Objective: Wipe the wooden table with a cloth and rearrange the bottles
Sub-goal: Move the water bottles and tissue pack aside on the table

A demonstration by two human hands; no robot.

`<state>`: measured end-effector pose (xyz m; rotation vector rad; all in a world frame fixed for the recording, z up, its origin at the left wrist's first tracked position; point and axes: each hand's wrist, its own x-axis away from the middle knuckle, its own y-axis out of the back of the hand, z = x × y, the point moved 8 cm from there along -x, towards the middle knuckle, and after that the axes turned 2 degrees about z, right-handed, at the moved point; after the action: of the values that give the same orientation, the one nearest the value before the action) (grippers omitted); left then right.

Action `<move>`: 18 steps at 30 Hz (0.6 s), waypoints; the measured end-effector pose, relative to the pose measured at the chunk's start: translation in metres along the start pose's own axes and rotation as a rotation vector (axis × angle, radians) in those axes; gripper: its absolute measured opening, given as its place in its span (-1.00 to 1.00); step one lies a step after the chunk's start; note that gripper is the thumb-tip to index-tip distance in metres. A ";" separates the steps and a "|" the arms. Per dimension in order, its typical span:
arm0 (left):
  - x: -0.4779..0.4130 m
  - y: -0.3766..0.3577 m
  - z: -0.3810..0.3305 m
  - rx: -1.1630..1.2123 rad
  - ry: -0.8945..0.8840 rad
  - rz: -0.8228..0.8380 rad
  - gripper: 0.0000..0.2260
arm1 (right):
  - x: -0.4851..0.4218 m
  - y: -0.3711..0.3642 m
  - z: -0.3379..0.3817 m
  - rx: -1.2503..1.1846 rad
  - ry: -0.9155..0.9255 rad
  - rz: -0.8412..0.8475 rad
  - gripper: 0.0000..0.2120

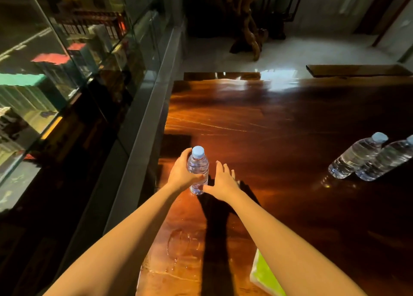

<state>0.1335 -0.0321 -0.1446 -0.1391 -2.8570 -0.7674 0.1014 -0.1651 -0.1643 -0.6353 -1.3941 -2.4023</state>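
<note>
Left hand [181,172] grips unlabelled bottle [198,170] on table [279,139]; right hand [223,181] spread wide

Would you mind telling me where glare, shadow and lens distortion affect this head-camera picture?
Head view: bright glare washes the far end of the wooden table; the arms throw a hard dark shadow down the near tabletop; wide-angle distortion tilts the two bottles at the right edge; the glass cabinet on the left is blurred with reflections, while the bottle held by the left hand stays fairly sharp.
</note>
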 end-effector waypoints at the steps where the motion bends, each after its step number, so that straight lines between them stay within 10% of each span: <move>1: -0.003 -0.003 -0.003 0.014 -0.025 0.020 -0.28 | -0.002 0.000 -0.001 0.000 -0.010 -0.004 -0.04; 18: 0.009 -0.022 0.002 0.122 -0.062 0.037 -0.47 | 0.030 -0.011 -0.066 -0.081 -0.166 -0.079 -0.07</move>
<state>0.1217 -0.0493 -0.1552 -0.2011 -2.9410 -0.5897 0.0559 -0.2187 -0.1857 -0.8325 -1.4164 -2.5289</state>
